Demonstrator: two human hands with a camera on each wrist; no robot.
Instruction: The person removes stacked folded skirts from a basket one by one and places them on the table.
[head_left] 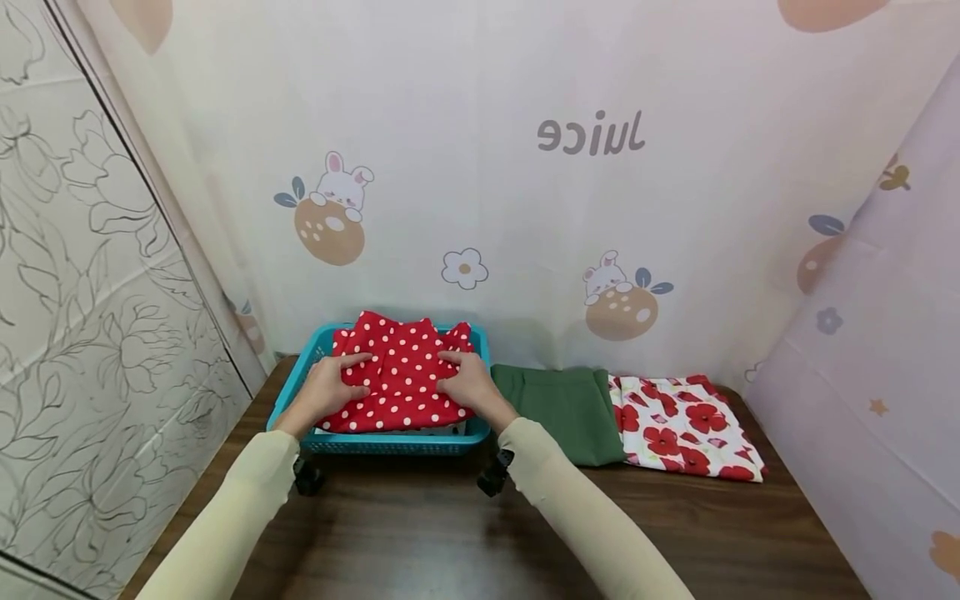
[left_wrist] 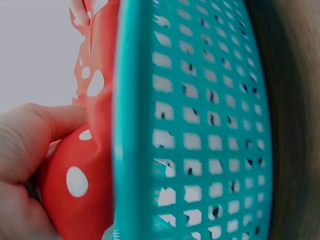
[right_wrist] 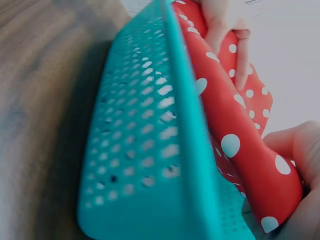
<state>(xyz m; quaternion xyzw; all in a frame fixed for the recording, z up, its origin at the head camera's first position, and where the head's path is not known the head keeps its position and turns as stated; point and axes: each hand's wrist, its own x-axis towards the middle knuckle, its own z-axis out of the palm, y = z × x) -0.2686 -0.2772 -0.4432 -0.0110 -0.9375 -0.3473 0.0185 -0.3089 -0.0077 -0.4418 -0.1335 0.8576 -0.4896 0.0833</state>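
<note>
A folded red cloth with white polka dots (head_left: 405,358) lies in the turquoise plastic basket (head_left: 390,447), its back edge standing above the rim. My left hand (head_left: 327,389) grips its left side, with thumb and forefinger spread on top. On the opposite side my right hand (head_left: 471,383) holds the cloth in the same way. The right wrist view has the thumb and fingers of that hand (right_wrist: 305,155) around the rolled edge of the cloth (right_wrist: 240,145). Beneath it, a strip of white cloth with dark spots (head_left: 452,430) shows inside the basket.
Right of the basket lies a folded green cloth (head_left: 558,412), overlapping a folded white cloth with red flowers (head_left: 678,425). All stand on a dark wooden table (head_left: 405,533). A printed curtain (head_left: 480,208) hangs right behind, and side panels border the table left and right.
</note>
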